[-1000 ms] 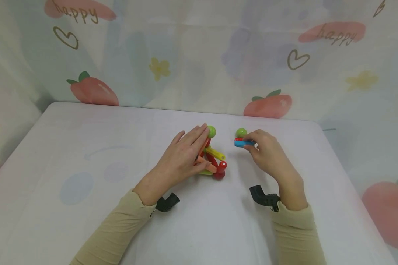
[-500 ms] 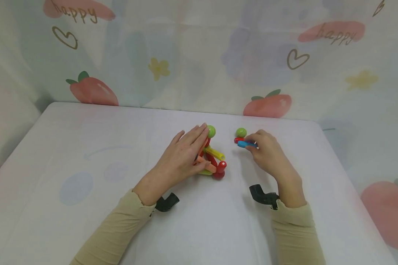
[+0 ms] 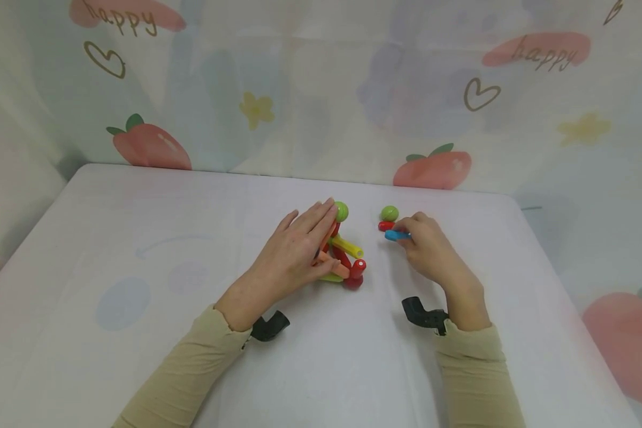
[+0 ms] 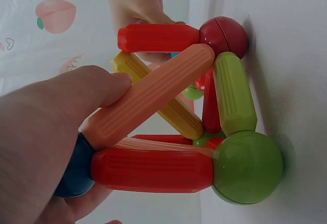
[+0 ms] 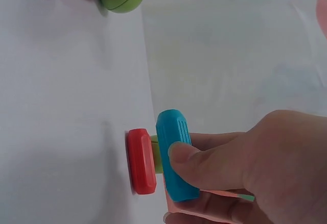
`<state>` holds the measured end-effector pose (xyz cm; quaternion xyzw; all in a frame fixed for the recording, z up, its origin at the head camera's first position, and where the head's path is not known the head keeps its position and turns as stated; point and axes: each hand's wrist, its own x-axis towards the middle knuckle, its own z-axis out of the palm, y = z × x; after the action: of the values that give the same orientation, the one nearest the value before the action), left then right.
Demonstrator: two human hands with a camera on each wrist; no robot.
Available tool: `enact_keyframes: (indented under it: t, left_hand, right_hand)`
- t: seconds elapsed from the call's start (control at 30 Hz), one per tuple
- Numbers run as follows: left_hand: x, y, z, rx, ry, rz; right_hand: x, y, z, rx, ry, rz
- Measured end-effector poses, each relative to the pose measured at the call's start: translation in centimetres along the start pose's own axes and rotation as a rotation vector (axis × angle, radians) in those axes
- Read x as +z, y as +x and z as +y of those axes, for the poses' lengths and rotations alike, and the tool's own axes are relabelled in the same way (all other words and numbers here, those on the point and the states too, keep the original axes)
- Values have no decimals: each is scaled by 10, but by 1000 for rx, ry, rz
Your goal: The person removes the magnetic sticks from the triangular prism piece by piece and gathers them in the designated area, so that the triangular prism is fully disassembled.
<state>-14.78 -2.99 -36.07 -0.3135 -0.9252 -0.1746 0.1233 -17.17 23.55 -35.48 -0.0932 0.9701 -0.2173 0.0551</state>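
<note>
My left hand (image 3: 294,249) holds a frame of magnetic building rods and balls. In the left wrist view its thumb presses an orange rod (image 4: 153,96), with the fingers behind the dark blue ball (image 4: 75,172) at the top corner. A red rod (image 4: 153,170) joins that ball to a green ball (image 4: 248,168) on the table; a dark red ball (image 4: 227,35) sits at another corner. My right hand (image 3: 430,246) pinches a blue rod (image 5: 171,127) between thumb and fingers. Just beside it a loose red rod (image 5: 142,162) lies on the table.
A loose green ball (image 3: 389,213) lies behind the red rod. From the frame a yellow rod (image 3: 348,246) slants out toward the right hand. Black wrist mounts (image 3: 270,327) jut inward from both sleeves. A printed curtain (image 3: 310,89) hangs behind the white table (image 3: 112,238).
The right hand has drawn the blue rod slightly nearer and turned it, so more of the loose red rod shows. The left hand and the frame have stayed put.
</note>
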Motion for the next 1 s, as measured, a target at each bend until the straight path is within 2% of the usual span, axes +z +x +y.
enact_keyframes:
  t: [0.23,0.5,1.0]
  left_hand:
    - [1,0,0,-6,-7,-6]
    - [0,0,0,-9,-6,0]
    - [1,0,-1,-4,3,-3]
  right_hand:
    - [6,4,5,-12,-9,3]
    - [14,11,11,-27,-24,76]
    - [25,15,17,-25,-23,116]
